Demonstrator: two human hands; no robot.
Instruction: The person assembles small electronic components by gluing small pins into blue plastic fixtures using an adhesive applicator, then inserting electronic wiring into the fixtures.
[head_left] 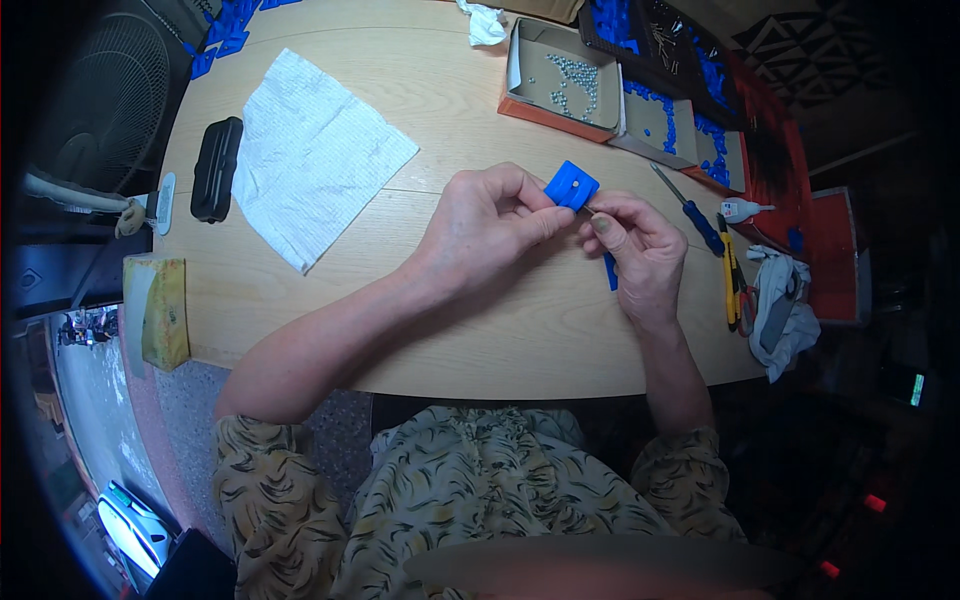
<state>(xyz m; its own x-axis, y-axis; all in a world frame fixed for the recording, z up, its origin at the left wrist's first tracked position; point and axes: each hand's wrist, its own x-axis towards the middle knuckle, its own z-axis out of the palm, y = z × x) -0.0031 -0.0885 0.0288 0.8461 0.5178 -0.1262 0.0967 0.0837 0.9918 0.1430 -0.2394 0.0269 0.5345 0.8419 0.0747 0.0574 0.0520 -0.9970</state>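
Observation:
Between the thumb and fingers of my left hand [492, 215] is a small blue plastic piece [565, 177], roughly square, with a shiny round spot on its face. My right hand [640, 245] is closed in a pinch beside it. A thin brass-coloured pin [588, 209] shows at those fingertips, against the lower right edge of the blue piece. How far the pin goes into the piece is hidden. Under my right hand a narrow blue strip [611, 272] sticks out; whether it lies on the table or is held, I cannot tell.
An open box of small metal balls [560, 75] stands at the back right, beside trays of blue parts [650, 115]. A screwdriver [700, 220], a yellow cutter [729, 280] and a white cloth [785, 315] lie right. A paper towel [315, 150] and black case [216, 170] lie left.

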